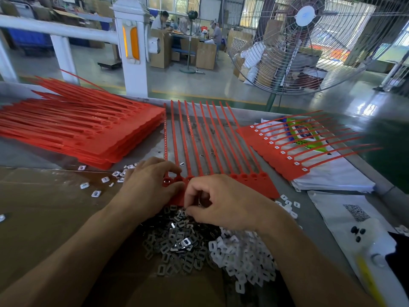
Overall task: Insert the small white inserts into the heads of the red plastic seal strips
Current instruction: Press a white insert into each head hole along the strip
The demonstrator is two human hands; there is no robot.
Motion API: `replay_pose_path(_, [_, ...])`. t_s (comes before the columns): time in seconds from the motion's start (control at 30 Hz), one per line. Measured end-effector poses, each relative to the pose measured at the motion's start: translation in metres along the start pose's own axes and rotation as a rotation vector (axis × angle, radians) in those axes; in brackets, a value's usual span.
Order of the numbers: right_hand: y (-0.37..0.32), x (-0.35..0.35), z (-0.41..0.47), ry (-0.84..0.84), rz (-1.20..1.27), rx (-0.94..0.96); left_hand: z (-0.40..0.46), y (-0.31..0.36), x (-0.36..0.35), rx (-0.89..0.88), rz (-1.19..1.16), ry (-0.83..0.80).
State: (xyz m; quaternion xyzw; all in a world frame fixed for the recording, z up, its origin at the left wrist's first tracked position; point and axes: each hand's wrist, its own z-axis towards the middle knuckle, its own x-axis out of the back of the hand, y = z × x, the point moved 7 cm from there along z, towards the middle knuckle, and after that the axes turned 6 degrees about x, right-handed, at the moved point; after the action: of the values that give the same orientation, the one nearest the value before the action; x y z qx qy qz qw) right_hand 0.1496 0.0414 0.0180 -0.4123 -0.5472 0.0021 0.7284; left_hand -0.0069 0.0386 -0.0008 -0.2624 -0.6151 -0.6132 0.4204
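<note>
Red plastic is filling the middle of the bench: a sheet of seal strips (221,165) is lying flat in front of the person, tails fanning away toward the far edge and the row of heads running along the near edge, just beyond the hands. On this sheet the work is looking barely begun. The leftmost head (167,180) is showing something pale and shiny in its socket, probably a part already seated; the heads on the right end (254,175) are showing open, dark sockets. The heads in between are lying hidden under the hands, so their state cannot be told.

The left hand (150,185) is pressing on the sheet's left end, its fingers curled over the heads and its thumb pinching the near edge. The right hand (223,202) is hovering over the near edge with its fingers curled in tight, seemingly pinching a small piece at the tips, though the piece itself is too small to make out.

Just nearer than the sheet, a heap of grey metal clips (177,238) is touching a heap of white inserts (241,260), both spilling over brown cardboard (44,207); loose inserts (104,180) are lying scattered to the left.

To the right, a finished sheet (281,151) is resting on printed bags (336,173), a white insert showing in every head. To the left, a thick stack of unfilled sheets (77,129) is waiting, so by my reckoning most of the job is still lying ahead.
</note>
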Motion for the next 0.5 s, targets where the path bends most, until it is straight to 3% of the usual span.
replay_pose_path(0.5, [0.036, 0.022, -0.005, 0.227, 0.136, -0.144, 0.0, -0.002, 0.0, 0.0, 0.0, -0.006])
